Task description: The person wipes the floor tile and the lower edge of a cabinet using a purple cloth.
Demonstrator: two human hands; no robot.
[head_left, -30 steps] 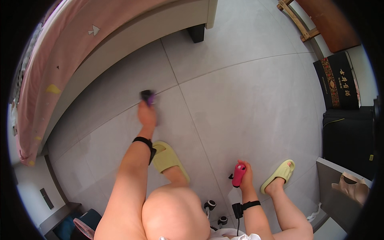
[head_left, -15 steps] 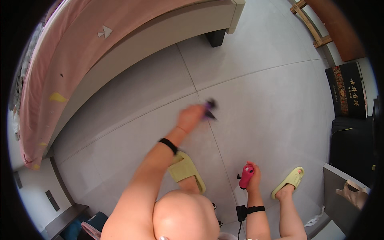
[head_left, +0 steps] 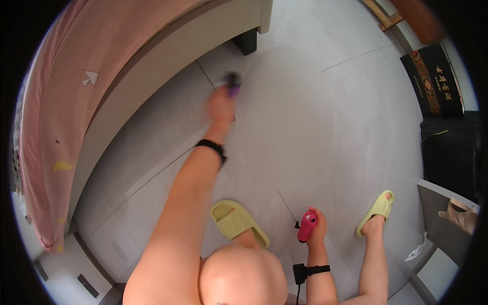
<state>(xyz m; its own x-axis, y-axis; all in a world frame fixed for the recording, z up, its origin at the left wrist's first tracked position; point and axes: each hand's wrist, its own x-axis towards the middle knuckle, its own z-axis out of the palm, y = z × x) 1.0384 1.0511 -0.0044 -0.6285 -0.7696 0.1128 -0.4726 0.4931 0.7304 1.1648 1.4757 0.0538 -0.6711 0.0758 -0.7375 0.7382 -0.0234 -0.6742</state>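
My left hand [head_left: 222, 104] reaches far out over the floor near the bed, closed around a small purple-and-black thing [head_left: 233, 90]. Motion smears it too much to tell its kind. Close to my body on the right, my right hand [head_left: 318, 227] is wrapped around a small pink-red object [head_left: 307, 226] with a whitish spot and a black part jutting out on its left. What kind of object this is I cannot make out. A black band [head_left: 211, 147] circles my left wrist. On my right forearm is a strap with a black box [head_left: 300, 273] and a cable.
A bed with a pink cover [head_left: 66, 117], a pale frame and a dark leg [head_left: 245, 41] fills the left. My feet wear light green slippers [head_left: 239, 221]. Along the right stand a black patterned box [head_left: 432, 81], a black case [head_left: 447, 147] and a grey panel [head_left: 447, 203].
My left hand has swung forward and leftward with the purple-and-black thing, closer to the bed leg. My right hand still grips the pink-red object. The view has shifted a little.
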